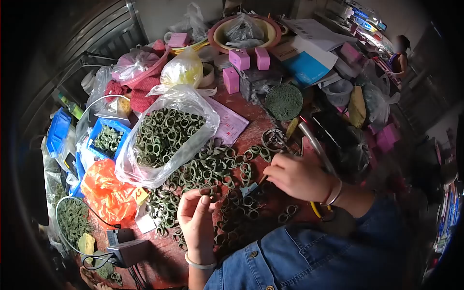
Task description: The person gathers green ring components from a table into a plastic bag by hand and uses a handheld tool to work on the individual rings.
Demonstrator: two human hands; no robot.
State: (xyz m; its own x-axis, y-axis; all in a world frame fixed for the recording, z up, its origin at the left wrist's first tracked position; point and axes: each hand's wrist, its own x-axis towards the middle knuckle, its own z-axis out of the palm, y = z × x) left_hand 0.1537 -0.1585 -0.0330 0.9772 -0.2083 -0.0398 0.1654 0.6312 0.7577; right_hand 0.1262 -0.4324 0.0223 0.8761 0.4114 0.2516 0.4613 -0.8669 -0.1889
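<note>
My left hand (197,220) is closed, pinching a small dark green ring (208,192) between thumb and fingertips. To its right, my right hand (302,179) is closed around a slim tool (250,188) with a thin brown stem and a flat grey-blue end; its exact kind I cannot make out. That flat end points toward the ring, apart from it. Loose green rings (203,169) lie heaped beneath and beyond both hands. Behind my left hand, a clear plastic bag (205,129) stands open, full of similar green rings.
A blue bin (115,123) holds small green pieces, beside an orange bag (108,191). Pink blocks (239,59) and a round green textured disc (283,102) stand at the back. A silver pen-like tool (314,142) lies beyond my right hand. Another person (399,60) is far right.
</note>
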